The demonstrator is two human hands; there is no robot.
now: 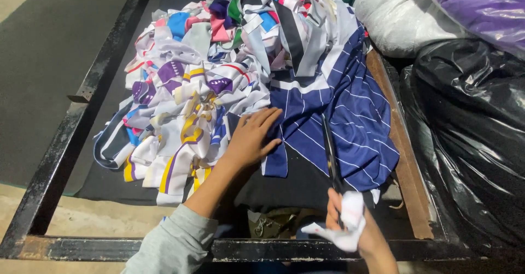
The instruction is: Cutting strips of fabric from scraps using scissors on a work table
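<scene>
Scissors (330,154) clenched in right hand (355,227) with a white scrap (350,219), blades running away into navy striped cloth (344,110) lying ahead, pinned flat by released left hand (252,137) just beside.

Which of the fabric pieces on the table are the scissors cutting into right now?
The big navy piece with thin white stripes. The scissors in the right hand lie across it; the left hand presses its edge beside the multicoloured scraps.

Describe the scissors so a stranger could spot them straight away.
Find the black metal frame holding a heap of fabric scraps. The scissors lie over the navy striped cloth, gripped by the right hand: the only long, dark, thin blades among soft cloth.
</scene>
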